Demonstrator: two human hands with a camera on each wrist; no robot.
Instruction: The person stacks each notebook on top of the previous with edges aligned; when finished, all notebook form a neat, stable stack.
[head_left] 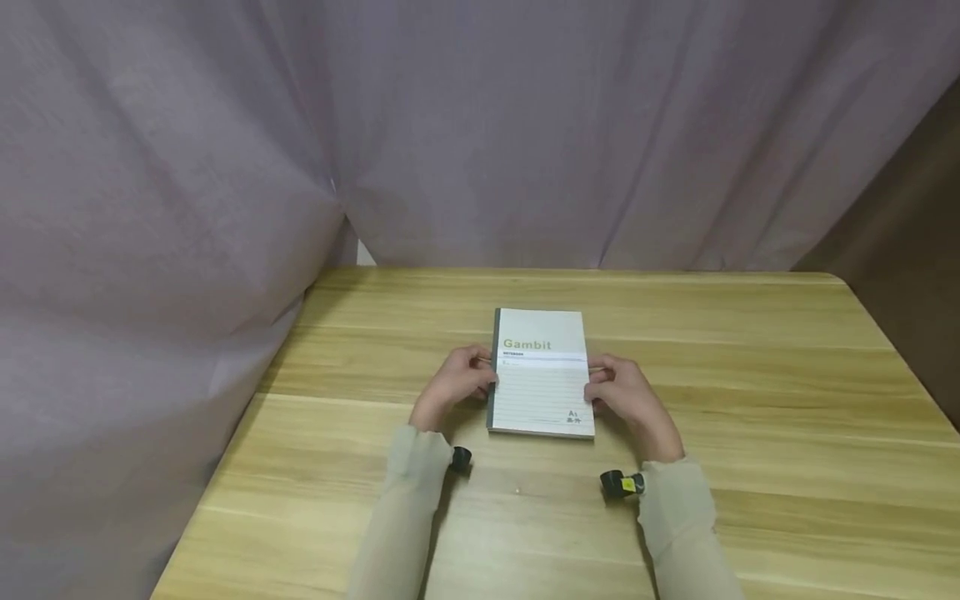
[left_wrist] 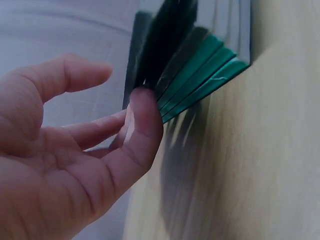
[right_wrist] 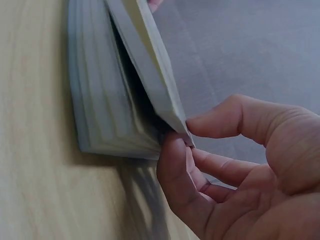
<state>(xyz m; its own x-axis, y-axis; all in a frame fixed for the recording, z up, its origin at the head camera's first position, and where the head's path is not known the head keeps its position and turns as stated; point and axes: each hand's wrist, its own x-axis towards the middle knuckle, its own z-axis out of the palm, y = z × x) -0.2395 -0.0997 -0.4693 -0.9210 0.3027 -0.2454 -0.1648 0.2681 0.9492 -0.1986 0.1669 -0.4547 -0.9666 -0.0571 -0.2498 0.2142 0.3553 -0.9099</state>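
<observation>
A white notebook [head_left: 542, 400] marked "Gambit", with a dark spine, lies on top of a stack of several notebooks. At its spine side, my left hand [head_left: 459, 379] has curled fingers against the edge; in the left wrist view the thumb [left_wrist: 85, 72] stands just off the cover. On the opposite edge, my right hand [head_left: 621, 387] pinches the top notebook [right_wrist: 155, 80] between thumb and fingers. A dark gap separates this raised edge from the lower notebooks [right_wrist: 102, 115]. Green spines [left_wrist: 200, 75] show lower in the stack. Part of the left fingertips is hidden.
The stack is on a wood-grain table [head_left: 787, 400]. Grey-purple curtains [head_left: 487, 133] hang behind the table and along its left side. Both wrists wear small black cameras [head_left: 612, 484]. A tiny pale speck [head_left: 517, 491] lies on the tabletop in front of the stack.
</observation>
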